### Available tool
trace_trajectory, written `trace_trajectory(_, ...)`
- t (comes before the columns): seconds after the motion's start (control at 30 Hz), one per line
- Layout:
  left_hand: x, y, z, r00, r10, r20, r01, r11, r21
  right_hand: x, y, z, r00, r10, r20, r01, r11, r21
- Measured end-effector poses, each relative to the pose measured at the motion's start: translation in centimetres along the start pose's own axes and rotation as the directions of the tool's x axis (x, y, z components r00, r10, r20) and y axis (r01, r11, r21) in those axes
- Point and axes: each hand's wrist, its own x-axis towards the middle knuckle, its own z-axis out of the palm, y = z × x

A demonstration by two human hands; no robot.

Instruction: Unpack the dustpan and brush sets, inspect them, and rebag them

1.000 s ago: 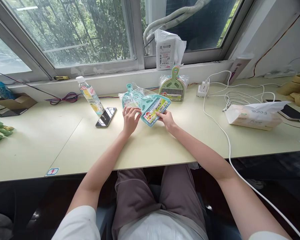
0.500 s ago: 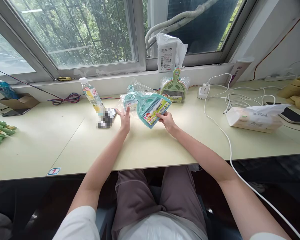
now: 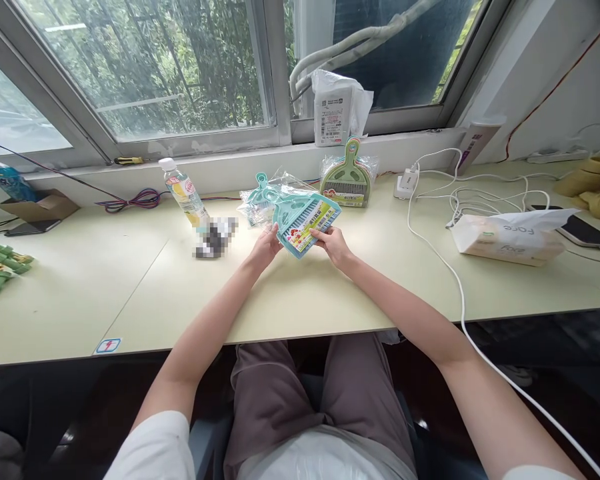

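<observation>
Between my hands is a teal dustpan-and-brush set [image 3: 305,223] in clear plastic wrap, tilted, its yellow label facing me. My right hand [image 3: 334,244] grips its right edge, thumb over the label. My left hand [image 3: 267,247] is closed on its left edge, some fingers hidden behind. Just behind it on the desk lies another wrapped teal set [image 3: 259,200], partly covered. A green dustpan-and-brush set [image 3: 349,179] stands against the wall below the window, with more colours showing behind it.
A drink bottle [image 3: 184,190] and a blurred dark item [image 3: 213,240] are left of my hands. A tissue pack [image 3: 510,240], a white charger [image 3: 407,183], cables and a phone [image 3: 593,230] lie to the right. On the sill sits a plastic-wrapped white box [image 3: 333,117].
My left hand has moved right from beside the phone-like item, its open fingers closing on the set's left edge. My right hand keeps its hold, and the set has barely shifted.
</observation>
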Motion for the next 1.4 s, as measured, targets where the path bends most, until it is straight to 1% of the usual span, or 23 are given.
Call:
trace_trajectory(0.13, -0.2, 0.1, 0.4, 0.999, -0.014, 0.051, 0.012, 1.000, 0.027, 0.0, 0.1, 0.0, 1.000, -0.009, 0.016, 0.009, 1.000, 0.008)
trace_trajectory(0.27, -0.5, 0.3, 1.2, 0.995, 0.000, 0.095, -0.003, 0.999, 0.035, 0.1, 0.2, 0.0, 1.000, -0.010, -0.006, 0.010, 1.000, 0.027)
trace_trajectory(0.33, -0.6, 0.3, 1.5, 0.996, -0.008, 0.089, 0.004, 0.999, 0.045, 0.2, 0.3, -0.1, 1.000, -0.017, -0.023, 0.018, 0.999, 0.042)
trace_trajectory(0.43, -0.8, 0.3, 1.7, 0.997, -0.053, 0.057, 0.048, 0.995, 0.084, 0.4, 0.3, -0.2, 0.999, -0.017, -0.038, 0.020, 0.998, 0.060)
trace_trajectory(0.57, -1.1, 0.4, 1.8, 0.996, -0.074, 0.040, 0.068, 0.987, 0.145, 0.4, 0.2, -0.2, 0.999, -0.021, -0.030, 0.023, 0.997, 0.067)
trace_trajectory(0.8, -1.6, 0.4, 2.4, 0.989, -0.103, 0.108, 0.070, 0.959, 0.276, 0.1, -0.2, 0.0, 0.999, -0.021, -0.043, 0.024, 0.998, 0.057)
trace_trajectory(0.93, -1.8, 0.2, 2.9, 0.992, -0.101, 0.070, 0.079, 0.959, 0.272, 0.0, -0.3, 0.1, 0.998, -0.022, -0.055, 0.026, 0.998, 0.059)
trace_trajectory(1.03, -1.9, 0.2, 3.3, 0.996, -0.079, 0.040, 0.065, 0.959, 0.276, 0.0, -0.3, 0.1, 0.998, -0.025, -0.058, 0.028, 0.998, 0.052)
trace_trajectory(1.17, -2.2, 0.2, 3.8, 0.998, -0.061, 0.016, 0.053, 0.949, 0.310, 0.0, -0.2, 0.1, 0.998, -0.032, -0.057, 0.035, 0.998, 0.053)
trace_trajectory(1.4, -2.4, 0.1, 4.3, 0.999, -0.049, -0.023, 0.054, 0.955, 0.291, -0.1, -0.2, 0.1, 0.996, -0.046, -0.072, 0.049, 0.998, 0.047)
